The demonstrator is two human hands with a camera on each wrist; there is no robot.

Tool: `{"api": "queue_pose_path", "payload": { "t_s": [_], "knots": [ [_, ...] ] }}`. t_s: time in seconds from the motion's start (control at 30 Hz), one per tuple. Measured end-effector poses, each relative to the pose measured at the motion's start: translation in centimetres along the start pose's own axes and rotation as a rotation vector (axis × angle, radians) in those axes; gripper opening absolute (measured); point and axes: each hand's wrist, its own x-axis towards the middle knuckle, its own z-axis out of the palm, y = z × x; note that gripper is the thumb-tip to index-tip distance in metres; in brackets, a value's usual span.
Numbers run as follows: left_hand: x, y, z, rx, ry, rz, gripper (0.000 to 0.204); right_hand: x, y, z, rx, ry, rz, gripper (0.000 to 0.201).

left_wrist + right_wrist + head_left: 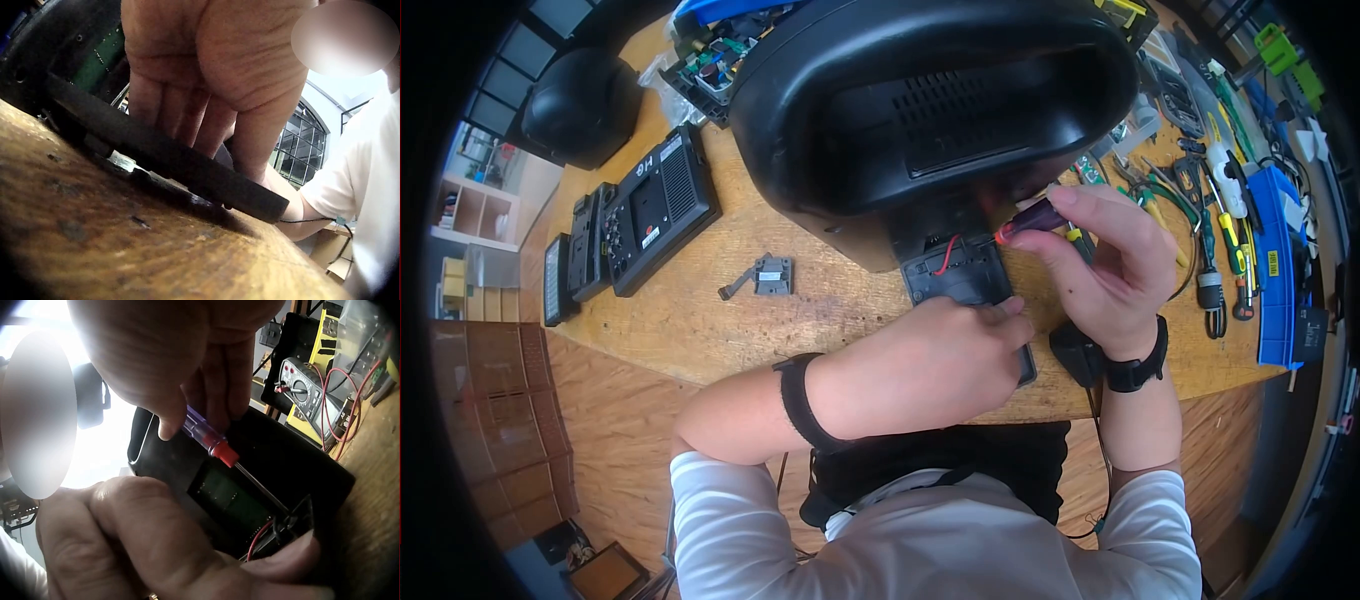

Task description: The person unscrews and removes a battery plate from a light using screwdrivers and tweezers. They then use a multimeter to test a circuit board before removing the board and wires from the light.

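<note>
In the head view my left hand (pixel 935 350) grips a flat black plastic cover (pixel 955 275) by its near end. The left wrist view has the cover (pixel 156 156) tilted close over the wooden table, with the fingers behind its edge. My right hand (pixel 1115 245) pinches a screwdriver (pixel 1035 218) with a purple handle and red collar. In the right wrist view its metal shaft (pixel 262 490) points down to the cover's far end, where the tip meets dark parts. A red wire (pixel 945 258) loops there. Beyond stands a large black housing (pixel 800 150) with an oval recess.
A small grey module (pixel 773 275) with a short cable lies left of the cover. Further left are dark devices (pixel 660 215). On the right are pliers (pixel 1145 185), several screwdrivers and a blue bin (pixel 1275 270). A multimeter (pixel 303 387) with red leads shows in the right wrist view.
</note>
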Motion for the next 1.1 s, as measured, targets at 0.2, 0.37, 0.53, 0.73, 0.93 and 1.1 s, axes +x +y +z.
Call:
{"api": "queue_pose_path", "payload": {
  "t_s": [0.2, 0.37, 0.53, 0.73, 0.93, 1.1],
  "knots": [
    [0.0, -0.1, -0.1, 0.000, 0.006, 0.004, 0.031, 0.0, 0.0, 0.0, -0.007, 0.002, 0.002, 0.046],
    [0.0, -0.1, 0.1, 0.001, -0.001, -0.002, 0.031, 0.0, -0.1, 0.0, -0.002, 0.006, 0.005, 0.045],
    [0.0, -0.1, 0.0, 0.007, -0.009, -0.005, 0.031, 0.0, -0.1, -0.1, -0.008, 0.005, 0.018, 0.044],
    [0.1, 0.1, -0.3, 0.016, -0.009, 0.002, 0.029, 0.6, -0.7, 0.2, 0.008, -0.002, 0.026, 0.043],
    [0.1, 0.2, 0.1, 0.043, 0.055, 0.032, 0.026, 1.4, -1.3, 0.1, -0.088, -0.010, -0.018, 0.040],
    [-0.1, 0.0, 0.4, 0.064, 0.091, 0.062, 0.026, 2.1, -1.5, 0.5, -0.107, -0.010, -0.008, 0.031]
  ]
}}
